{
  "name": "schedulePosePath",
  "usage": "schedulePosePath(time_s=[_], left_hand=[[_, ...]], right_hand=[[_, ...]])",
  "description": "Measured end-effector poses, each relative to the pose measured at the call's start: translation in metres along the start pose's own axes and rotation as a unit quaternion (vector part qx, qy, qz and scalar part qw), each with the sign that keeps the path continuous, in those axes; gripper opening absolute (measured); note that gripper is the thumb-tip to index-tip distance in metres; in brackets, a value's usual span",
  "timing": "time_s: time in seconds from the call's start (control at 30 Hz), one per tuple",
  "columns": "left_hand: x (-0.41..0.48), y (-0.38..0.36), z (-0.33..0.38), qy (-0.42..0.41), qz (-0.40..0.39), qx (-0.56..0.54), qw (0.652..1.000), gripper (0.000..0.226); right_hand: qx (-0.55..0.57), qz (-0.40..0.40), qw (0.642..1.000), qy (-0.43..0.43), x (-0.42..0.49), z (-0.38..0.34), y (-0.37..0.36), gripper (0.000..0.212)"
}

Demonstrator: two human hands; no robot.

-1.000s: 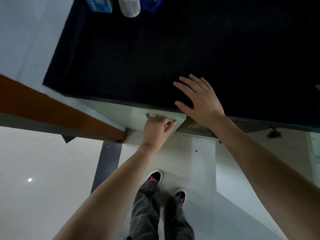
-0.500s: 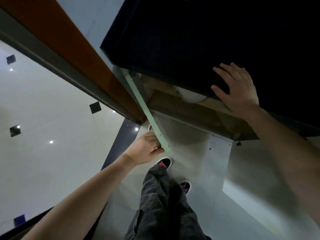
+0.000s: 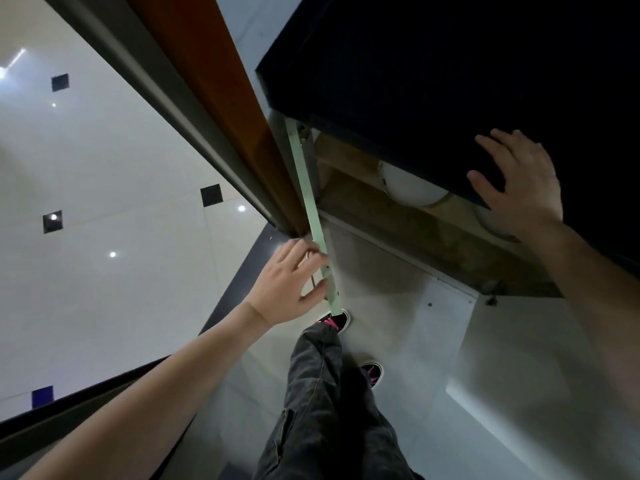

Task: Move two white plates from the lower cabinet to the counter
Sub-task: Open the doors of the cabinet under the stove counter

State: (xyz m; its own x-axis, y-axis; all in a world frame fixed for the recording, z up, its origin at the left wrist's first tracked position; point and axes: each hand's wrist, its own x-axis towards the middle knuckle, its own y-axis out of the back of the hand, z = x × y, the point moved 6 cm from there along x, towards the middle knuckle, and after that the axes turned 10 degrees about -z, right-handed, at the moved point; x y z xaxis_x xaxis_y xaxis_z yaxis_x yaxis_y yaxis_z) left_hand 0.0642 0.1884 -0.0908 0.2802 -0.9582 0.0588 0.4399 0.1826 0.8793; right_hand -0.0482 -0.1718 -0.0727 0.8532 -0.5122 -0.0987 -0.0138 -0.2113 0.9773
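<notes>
The pale green cabinet door (image 3: 311, 209) stands swung open, seen edge-on. My left hand (image 3: 289, 287) is on its lower edge, fingers loosely spread around the handle. Inside the lower cabinet, on a wooden shelf (image 3: 408, 223), lies a white plate (image 3: 405, 185), partly hidden under the black counter (image 3: 433, 74). A second white plate (image 3: 491, 223) peeks out below my right hand (image 3: 519, 174), which rests flat and spread on the counter's front edge.
An orange-brown wooden panel with a grey frame (image 3: 221, 98) runs diagonally to the left of the door. My legs and shoes (image 3: 332, 375) stand on the pale floor right in front of the cabinet. Glossy white tiles with dark squares lie left.
The cabinet door went from shut to fully open, pulled by my left hand, whose grip has now loosened. The plates inside came into view. My right hand stayed on the counter.
</notes>
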Motion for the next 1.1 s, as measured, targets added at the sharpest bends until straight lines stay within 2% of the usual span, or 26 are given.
schedulePosePath(time_s=[0.07, 0.13, 0.27, 0.43, 0.6, 0.87, 1.1], left_hand=[[0.020, -0.007, 0.012, -0.039, -0.067, 0.031, 0.997, 0.028], [0.033, -0.017, 0.013, -0.037, -0.126, 0.041, 0.990, 0.032], [0.032, -0.021, 0.000, -0.021, -0.121, 0.032, 0.992, 0.028], [0.002, -0.006, -0.026, -0.078, -0.117, 0.037, 0.989, 0.019], [-0.025, 0.019, -0.061, -0.121, -0.192, 0.101, 0.969, 0.019], [-0.047, 0.054, -0.112, -0.213, -0.260, 0.194, 0.922, 0.021], [-0.055, 0.074, -0.152, -0.225, -0.265, 0.251, 0.903, 0.027]], right_hand=[[0.001, -0.003, 1.000, -0.001, 0.000, 0.000, 0.000, 0.058], [0.002, -0.004, 1.000, 0.000, 0.001, 0.000, 0.001, 0.058], [0.000, 0.000, 1.000, 0.002, 0.000, 0.000, 0.001, 0.058], [0.004, -0.001, 1.000, 0.006, 0.002, 0.001, -0.002, 0.061], [-0.005, -0.001, 1.000, 0.007, 0.004, 0.005, -0.004, 0.062], [0.002, 0.007, 1.000, 0.014, 0.003, 0.003, 0.000, 0.063], [0.006, -0.004, 1.000, 0.002, 0.001, 0.007, 0.003, 0.062]])
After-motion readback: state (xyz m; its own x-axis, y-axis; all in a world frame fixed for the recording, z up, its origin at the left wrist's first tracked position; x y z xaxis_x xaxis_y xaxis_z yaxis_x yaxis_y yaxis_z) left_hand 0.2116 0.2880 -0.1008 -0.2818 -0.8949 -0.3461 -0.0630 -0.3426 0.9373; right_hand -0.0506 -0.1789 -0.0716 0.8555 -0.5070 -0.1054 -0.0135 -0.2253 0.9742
